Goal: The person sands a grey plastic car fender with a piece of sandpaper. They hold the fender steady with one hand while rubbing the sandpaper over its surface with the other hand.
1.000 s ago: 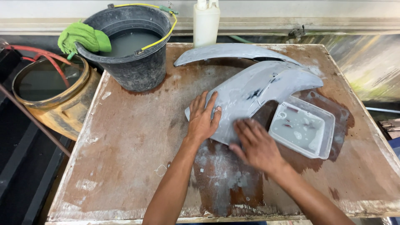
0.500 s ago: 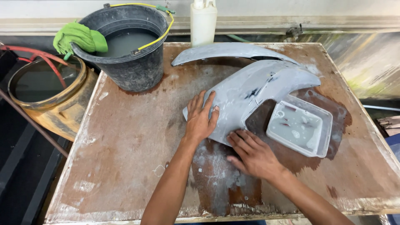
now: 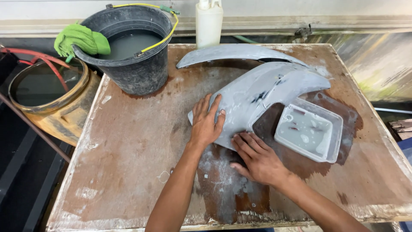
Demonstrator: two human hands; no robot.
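Left hand [image 3: 207,122] flat, palm down, fingers spread, pressed on near edge of grey fender [image 3: 257,96]; forearm reaching up from bottom edge. Right hand [image 3: 257,160] also palm down, fingers extended and close together, tips on fender's lower edge, heel over wet table [image 3: 128,163]; forearm entering from lower right. Neither hand clenched on anything; both open, side by side, not touching. Fender lying mid-table, curved, matte with sanding slurry. Just right of it, clear tub [image 3: 310,129] of cloudy water. At far left corner, black bucket [image 3: 135,49] with water, green rag [image 3: 81,39] over rim. White bottle [image 3: 209,22] behind.
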